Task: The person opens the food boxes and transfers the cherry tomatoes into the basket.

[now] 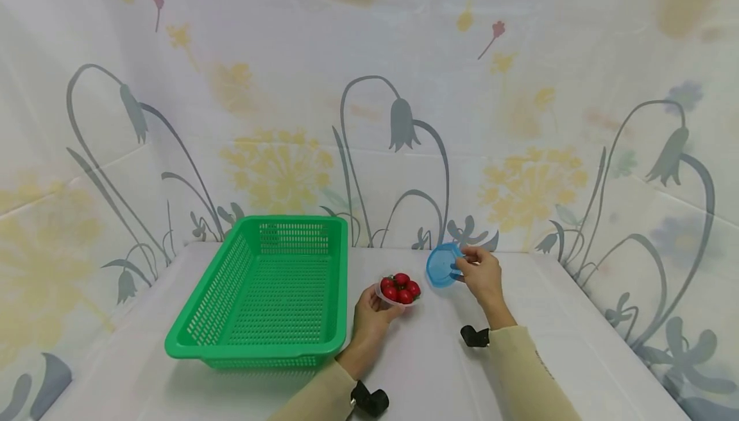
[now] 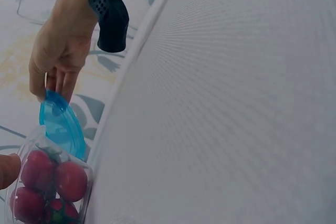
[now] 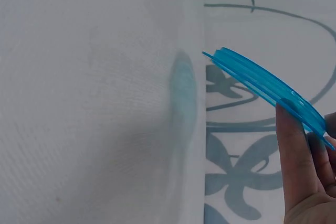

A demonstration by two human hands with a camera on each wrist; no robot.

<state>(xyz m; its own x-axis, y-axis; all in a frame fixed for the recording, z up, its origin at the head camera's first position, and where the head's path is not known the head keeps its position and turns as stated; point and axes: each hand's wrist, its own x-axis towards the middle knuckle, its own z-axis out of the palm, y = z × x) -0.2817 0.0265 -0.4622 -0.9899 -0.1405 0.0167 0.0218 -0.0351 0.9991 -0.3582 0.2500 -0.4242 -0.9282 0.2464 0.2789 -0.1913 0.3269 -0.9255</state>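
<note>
My left hand (image 1: 371,316) grips a small clear plastic container (image 1: 408,305) by its side, thumb along the near rim. Several red cherry tomatoes (image 1: 401,288) with bits of green stem fill it, and in the left wrist view they show through its wall. To the right, my right hand (image 1: 482,274) pinches the edge of a translucent blue lid (image 1: 442,266) between thumb and fingers. The lid is tilted and held above the table, apart from the container in the head view. From the right wrist view the lid (image 3: 268,85) appears edge-on, with fingers beneath it.
A large green perforated plastic basket (image 1: 343,280) stands left of my left hand, close to that forearm. White cloth covers the table (image 1: 439,369). Behind it hangs a curtain (image 1: 288,55) printed with flowers. Black wrist cameras (image 1: 475,336) sit on both sleeves.
</note>
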